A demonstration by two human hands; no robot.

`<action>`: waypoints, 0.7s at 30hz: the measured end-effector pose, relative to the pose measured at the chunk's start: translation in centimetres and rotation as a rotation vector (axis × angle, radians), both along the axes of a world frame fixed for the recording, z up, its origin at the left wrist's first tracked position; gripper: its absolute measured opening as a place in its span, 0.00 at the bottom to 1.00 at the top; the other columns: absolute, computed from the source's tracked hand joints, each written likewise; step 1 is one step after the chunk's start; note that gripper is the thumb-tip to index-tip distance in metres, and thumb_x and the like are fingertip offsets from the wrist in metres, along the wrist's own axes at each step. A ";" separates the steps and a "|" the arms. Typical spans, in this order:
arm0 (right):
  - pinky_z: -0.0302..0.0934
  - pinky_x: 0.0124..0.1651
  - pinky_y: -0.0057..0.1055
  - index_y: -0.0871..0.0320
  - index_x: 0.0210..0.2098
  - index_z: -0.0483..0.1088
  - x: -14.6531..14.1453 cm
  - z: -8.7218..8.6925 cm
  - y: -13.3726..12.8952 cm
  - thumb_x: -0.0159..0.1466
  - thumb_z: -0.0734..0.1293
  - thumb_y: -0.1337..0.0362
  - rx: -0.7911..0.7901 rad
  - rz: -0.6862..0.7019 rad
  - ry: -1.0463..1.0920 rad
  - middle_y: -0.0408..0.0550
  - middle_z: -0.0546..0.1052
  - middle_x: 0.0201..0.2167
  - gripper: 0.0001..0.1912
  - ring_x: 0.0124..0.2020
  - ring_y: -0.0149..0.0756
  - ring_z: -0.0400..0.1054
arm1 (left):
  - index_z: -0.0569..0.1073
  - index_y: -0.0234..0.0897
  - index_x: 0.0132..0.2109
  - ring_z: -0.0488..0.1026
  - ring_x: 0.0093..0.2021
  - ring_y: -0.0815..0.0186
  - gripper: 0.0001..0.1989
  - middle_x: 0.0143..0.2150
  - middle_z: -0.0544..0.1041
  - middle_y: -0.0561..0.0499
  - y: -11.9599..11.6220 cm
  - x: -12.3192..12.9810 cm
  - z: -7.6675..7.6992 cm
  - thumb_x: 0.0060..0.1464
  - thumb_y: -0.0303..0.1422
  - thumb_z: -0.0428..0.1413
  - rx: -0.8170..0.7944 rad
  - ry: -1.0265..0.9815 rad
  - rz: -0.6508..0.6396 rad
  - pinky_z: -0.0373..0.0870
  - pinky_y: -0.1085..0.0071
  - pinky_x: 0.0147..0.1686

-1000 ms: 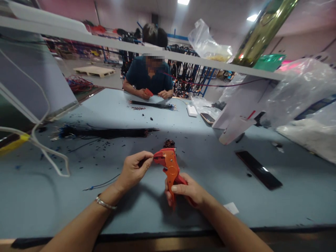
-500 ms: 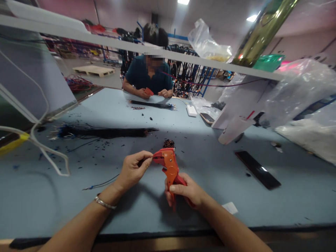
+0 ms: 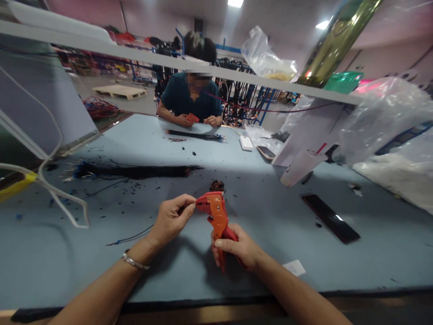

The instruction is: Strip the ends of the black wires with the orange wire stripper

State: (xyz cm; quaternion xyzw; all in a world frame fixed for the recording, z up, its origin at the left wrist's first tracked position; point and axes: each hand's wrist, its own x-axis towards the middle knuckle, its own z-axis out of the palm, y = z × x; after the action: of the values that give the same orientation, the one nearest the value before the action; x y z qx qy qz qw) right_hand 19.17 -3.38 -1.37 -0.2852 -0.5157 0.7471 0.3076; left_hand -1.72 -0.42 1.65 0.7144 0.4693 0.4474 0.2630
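Note:
My right hand (image 3: pixel 233 246) is wrapped round the handles of a red and orange wire stripper (image 3: pixel 218 212), held upright with its jaws facing left. At the mouth of those jaws, my left hand (image 3: pixel 177 214) pinches a thin black wire (image 3: pixel 135 235). The wire's other end, with a blue and metal terminal, trails out to the left over the table. Its tip at the jaws is hidden by my fingers. Behind the stripper's head lies a small pile of dark and copper-coloured scraps (image 3: pixel 217 185). A bundle of black wires (image 3: pixel 135 170) rests farther back on the left.
Across the table (image 3: pixel 162 275), a co-worker (image 3: pixel 189 99) holds a red tool near another wire bundle (image 3: pixel 196 135). On the right lie a black phone (image 3: pixel 330 218) and a white cup (image 3: pixel 301 168). A white shelf beam (image 3: pixel 237 76) crosses above. White cable (image 3: pixel 72 214) hangs at left.
Both hands and the wire stripper hold nearly the same pose. The whole view has shifted very slightly; nothing has been taken up or let go.

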 end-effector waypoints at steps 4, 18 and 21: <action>0.61 0.19 0.24 0.62 0.26 0.66 -0.1 -0.1 -0.1 0.55 0.72 0.53 -0.074 -0.030 0.001 0.43 0.71 0.17 0.18 0.17 0.29 0.66 | 0.74 0.34 0.32 0.61 0.23 0.71 0.13 0.23 0.69 0.55 0.1 0.2 0.0 0.58 0.37 0.51 -0.026 0.000 -0.003 0.58 0.76 0.24; 0.59 0.15 0.23 0.61 0.23 0.65 -0.4 -0.1 -0.2 0.55 0.72 0.53 -0.089 -0.038 0.033 0.43 0.70 0.15 0.19 0.14 0.30 0.65 | 0.72 0.34 0.32 0.60 0.25 0.70 0.13 0.24 0.66 0.55 0.1 0.5 0.2 0.57 0.38 0.50 -0.120 -0.049 0.005 0.57 0.75 0.26; 0.59 0.15 0.22 0.61 0.24 0.65 -0.5 -0.1 -0.3 0.54 0.72 0.52 -0.103 -0.044 0.034 0.42 0.70 0.15 0.19 0.14 0.29 0.64 | 0.73 0.34 0.32 0.61 0.26 0.69 0.13 0.24 0.67 0.54 0.1 0.5 0.2 0.56 0.38 0.50 -0.113 -0.044 0.009 0.59 0.74 0.27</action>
State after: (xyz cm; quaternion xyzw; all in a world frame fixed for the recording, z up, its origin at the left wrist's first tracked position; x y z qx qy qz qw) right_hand 18.71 -3.63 -1.46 -0.2991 -0.4651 0.7703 0.3175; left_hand -1.26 -0.34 1.87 0.6864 0.4912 0.4367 0.3113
